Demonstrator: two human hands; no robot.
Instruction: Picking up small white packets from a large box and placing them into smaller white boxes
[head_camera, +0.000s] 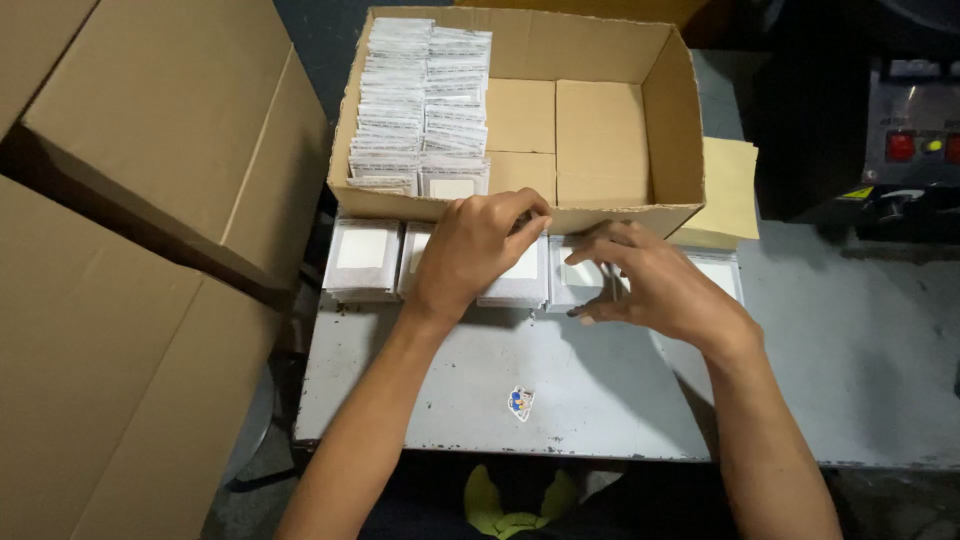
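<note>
Two hands work just before the cardboard box (600, 215): left hand (470, 255) pinching a white packet stack (515, 275), right hand (655, 285) gripping another stack (580, 280).

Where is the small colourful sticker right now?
In the head view, the sticker lies flat on the grey table, near its front edge, between the person's forearms and below the row of packets lined up against the cardboard box.

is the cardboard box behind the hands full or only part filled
Part filled: the open cardboard box holds two rows of packets at its left side; the rest shows bare cardboard bottom.
</note>
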